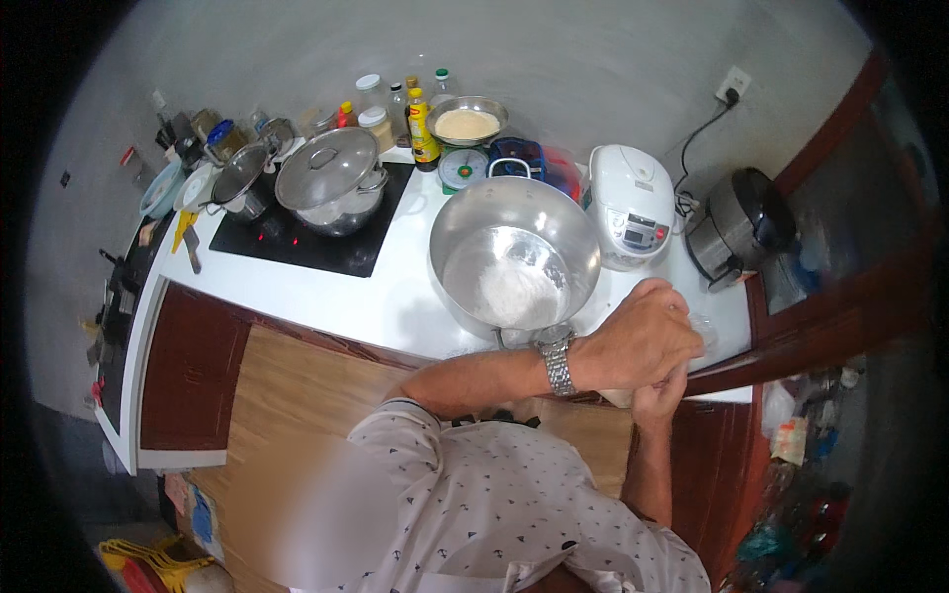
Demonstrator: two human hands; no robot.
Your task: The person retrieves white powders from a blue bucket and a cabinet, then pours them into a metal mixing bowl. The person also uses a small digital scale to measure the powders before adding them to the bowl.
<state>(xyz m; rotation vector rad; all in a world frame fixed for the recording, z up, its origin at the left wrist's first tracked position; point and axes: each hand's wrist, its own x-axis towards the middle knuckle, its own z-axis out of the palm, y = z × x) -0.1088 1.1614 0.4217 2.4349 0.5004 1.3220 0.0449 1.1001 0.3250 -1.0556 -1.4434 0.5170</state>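
My left hand (641,337), with a metal watch (556,359) on its wrist, reaches across to the right, past the near rim of a large metal pot (463,215). White powder (519,289) lies heaped on the pot's bottom. Close below the left hand is my right hand (660,396). Both have their fingers closed around what looks like a plastic bag; its clear end (703,333) sticks out to the right. A pale part (615,398) shows under the left wrist. The hands hide most of it.
A white rice cooker (630,200) stands right of the pot, with a dark-lidded appliance (741,222) beyond. Behind are a kitchen scale (463,170) and a bowl of pale grains (467,124). Left, a lidded pot (334,178) sits on the black cooktop (334,256); a knife (193,248) lies nearby.
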